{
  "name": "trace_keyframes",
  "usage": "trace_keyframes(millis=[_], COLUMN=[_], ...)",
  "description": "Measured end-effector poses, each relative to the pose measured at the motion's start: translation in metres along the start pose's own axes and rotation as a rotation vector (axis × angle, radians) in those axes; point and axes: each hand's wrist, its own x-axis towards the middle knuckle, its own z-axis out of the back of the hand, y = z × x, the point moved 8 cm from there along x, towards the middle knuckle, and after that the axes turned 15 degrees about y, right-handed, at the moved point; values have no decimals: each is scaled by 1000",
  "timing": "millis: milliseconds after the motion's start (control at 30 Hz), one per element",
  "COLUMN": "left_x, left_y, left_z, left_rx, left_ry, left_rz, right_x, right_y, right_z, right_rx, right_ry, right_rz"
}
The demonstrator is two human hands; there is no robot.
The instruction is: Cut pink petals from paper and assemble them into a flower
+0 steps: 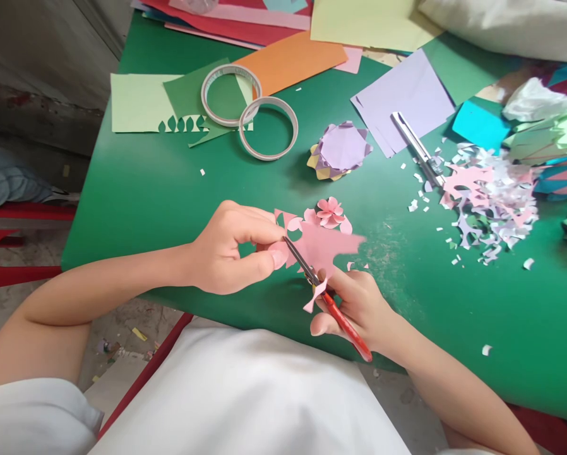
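Note:
Between thumb and fingers, my left hand (240,246) pinches the edge of a pink paper sheet (319,243) with scalloped cut-outs. My right hand (357,303) is closed around red-handled scissors (343,322). The blades lie along the paper, their tips close to my left fingertips. A thin pink offcut (316,296) hangs over the scissors near the pivot. Just beyond the sheet sits a layered pink paper flower (330,212), with loose pink petals beside it. Part of my right fingers is hidden behind the paper and scissors.
Two tape rolls (269,155) overlap on green paper at the back left. A purple and yellow folded paper piece (343,150) stands behind my hands. To the right are a utility knife (418,148), lilac sheets (406,101) and a heap of paper scraps (494,205) on the green table (136,189).

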Motion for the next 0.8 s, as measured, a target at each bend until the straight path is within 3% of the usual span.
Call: trace_keyframes(millis=[133,300,367,467,567,800], left_x=[-3,-9,-7,-1,5,7], left_y=[2,14,21,29,31,56], left_z=[6,23,23,16,3,5], left_rx=[-29,-83,-24,252,561,748], left_ry=[-71,-237,-229,-158,-81,-92], left_rz=[-18,-9,68,168,103,154], right_x=[1,0,0,0,0,2], right_y=[-2,8,11,13,13,15], right_z=[-1,-8,-11,-12,-13,-14], right_rx=[-25,-164,-240,-296,-307,-327], right_ry=[22,92,111,109,109,105], right_rz=[-18,137,173,175,173,176])
